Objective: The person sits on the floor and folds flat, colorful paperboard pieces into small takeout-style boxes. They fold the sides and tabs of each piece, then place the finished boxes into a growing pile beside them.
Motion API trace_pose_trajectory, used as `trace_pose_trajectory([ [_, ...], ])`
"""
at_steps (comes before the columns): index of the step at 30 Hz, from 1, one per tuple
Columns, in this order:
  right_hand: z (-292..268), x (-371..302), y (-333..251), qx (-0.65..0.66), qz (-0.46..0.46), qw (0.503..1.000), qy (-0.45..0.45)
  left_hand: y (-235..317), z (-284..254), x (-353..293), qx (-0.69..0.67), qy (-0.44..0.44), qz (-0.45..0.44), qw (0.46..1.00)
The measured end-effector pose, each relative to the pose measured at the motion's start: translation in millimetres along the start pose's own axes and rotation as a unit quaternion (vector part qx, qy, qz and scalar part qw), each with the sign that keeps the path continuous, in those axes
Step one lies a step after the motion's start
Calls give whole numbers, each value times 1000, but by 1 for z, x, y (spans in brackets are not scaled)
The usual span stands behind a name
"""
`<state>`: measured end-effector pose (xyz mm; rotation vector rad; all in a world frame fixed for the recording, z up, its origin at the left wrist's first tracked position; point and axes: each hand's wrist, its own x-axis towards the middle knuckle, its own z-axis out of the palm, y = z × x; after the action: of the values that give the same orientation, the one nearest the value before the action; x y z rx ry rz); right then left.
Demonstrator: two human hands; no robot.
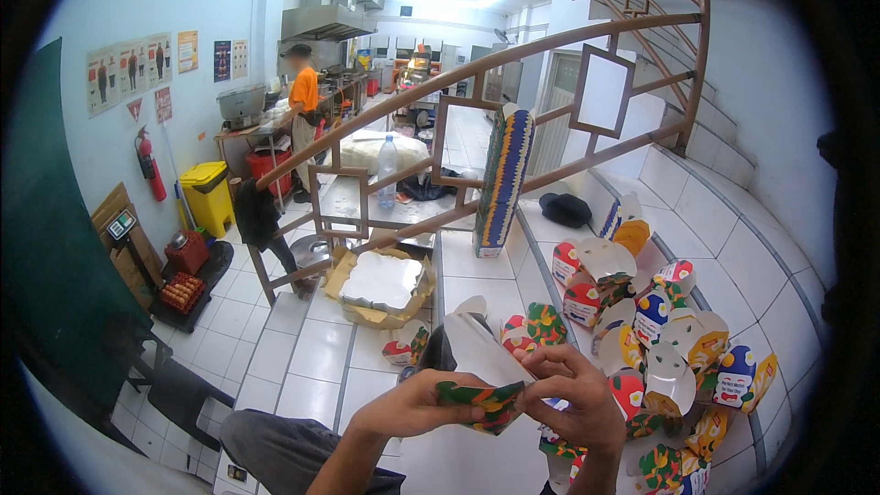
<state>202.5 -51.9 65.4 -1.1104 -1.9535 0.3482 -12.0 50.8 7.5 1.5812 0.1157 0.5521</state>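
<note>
Over my lap I hold a partly folded paper food carton (478,406), green with a colourful pattern outside and plain white inside. My left hand (414,403) grips its left side, thumb lying along the printed wall. The fingers of my right hand (576,396) pinch its right edge near the top. A large heap of folded cartons (665,379) in red, blue, yellow and green lies on the white tiled steps to my right. Just beyond my hands sit more cartons (545,323), and a small one (401,352) lies to the left.
An open brown-paper-lined box (382,280) with a white stack stands ahead. A tall bundle of flat cartons (506,179) leans by the brown railing (431,82). A dark cap (566,209) lies on a step. Beyond, a person in orange (303,90) stands at a counter.
</note>
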Motion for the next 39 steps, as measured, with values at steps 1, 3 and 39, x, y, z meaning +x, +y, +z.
trace_pose_trajectory([
  [1,0,0,0,3,5,1000,-1,0,0,0,-7,-2,5,1000],
  [3,0,-1,-1,17,10,1000,-1,0,0,-1,-3,-7,11,1000],
  [39,10,-5,26,111,-19,992,56,7,5,-4,-41,-10,-61,997],
])
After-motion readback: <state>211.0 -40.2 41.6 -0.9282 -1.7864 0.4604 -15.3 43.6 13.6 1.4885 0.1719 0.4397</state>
